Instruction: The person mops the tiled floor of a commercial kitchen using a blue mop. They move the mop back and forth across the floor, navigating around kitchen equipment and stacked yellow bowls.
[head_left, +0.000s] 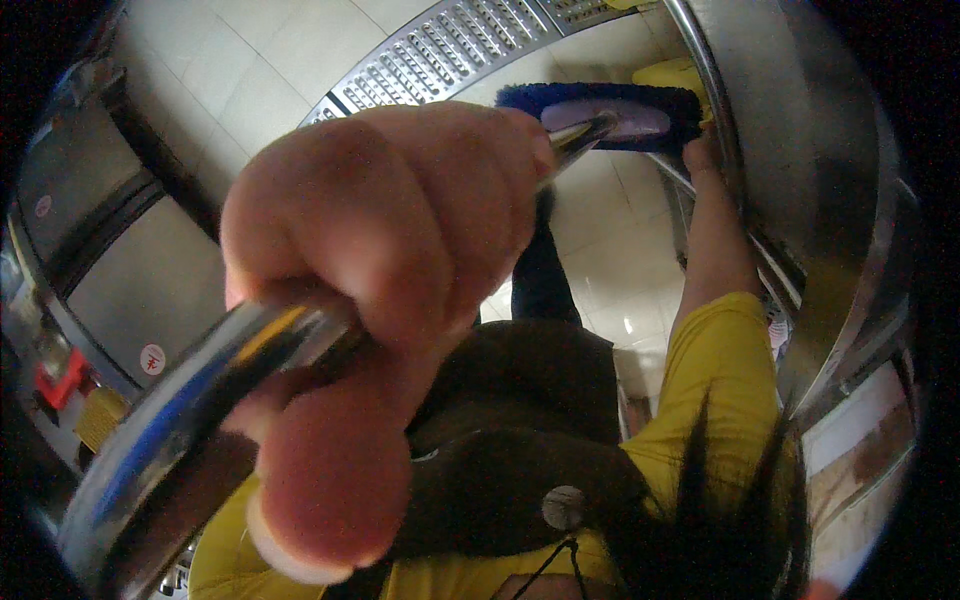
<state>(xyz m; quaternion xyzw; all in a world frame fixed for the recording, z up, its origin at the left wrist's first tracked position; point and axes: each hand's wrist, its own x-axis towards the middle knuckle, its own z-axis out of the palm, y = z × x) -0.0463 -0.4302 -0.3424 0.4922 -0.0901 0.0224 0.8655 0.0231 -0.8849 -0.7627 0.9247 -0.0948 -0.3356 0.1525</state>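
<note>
My left hand (360, 247) is closed in a fist around a shiny metal pole (210, 375), very near the camera. The pole runs from the lower left, through the fist, to a broom or brush head with dark blue bristles (517, 97) and a pale purple mount at the upper right. My right arm reaches forward beside that head. Only part of my right hand (699, 155) shows at the right end of the bristles; its fingers are hidden. A yellow object (664, 75) lies behind the bristles, partly covered.
A perforated metal floor grate (442, 56) curves across the tiled floor (247, 45). Metal-fronted cabinets (135, 300) stand at the left, with a red object (60, 380) nearby. A curved metal rail (709, 67) and a large metal surface (795, 150) are on the right.
</note>
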